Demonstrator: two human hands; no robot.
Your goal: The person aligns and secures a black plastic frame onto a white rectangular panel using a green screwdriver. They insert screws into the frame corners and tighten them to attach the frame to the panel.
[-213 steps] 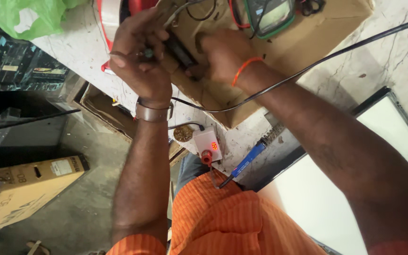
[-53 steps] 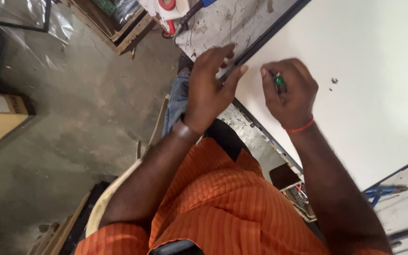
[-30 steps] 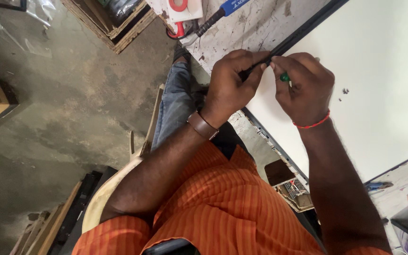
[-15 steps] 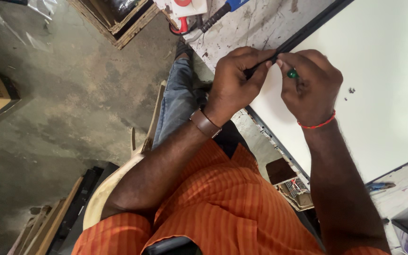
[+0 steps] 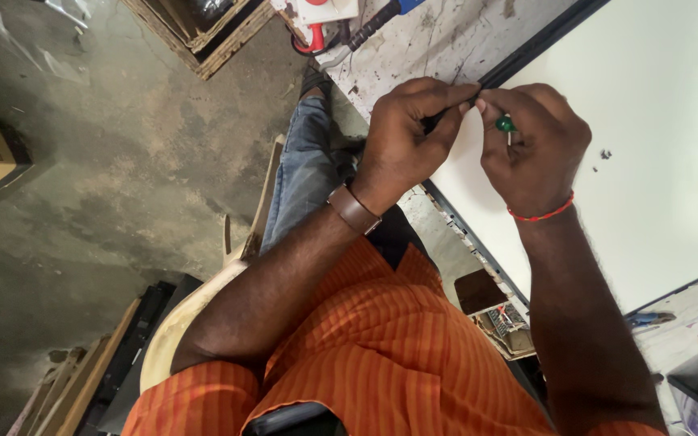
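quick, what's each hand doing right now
Left hand: fingers closed, pinching the panel's black frame.
Right hand: closed on a green-handled screwdriver.

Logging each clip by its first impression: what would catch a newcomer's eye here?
Two hands meet at the top centre: the left hand pinches the dark frame of a big white panel, and the right hand holds a green-handled tool beside it. Below them, an orange striped shirt fills the bottom of the picture.
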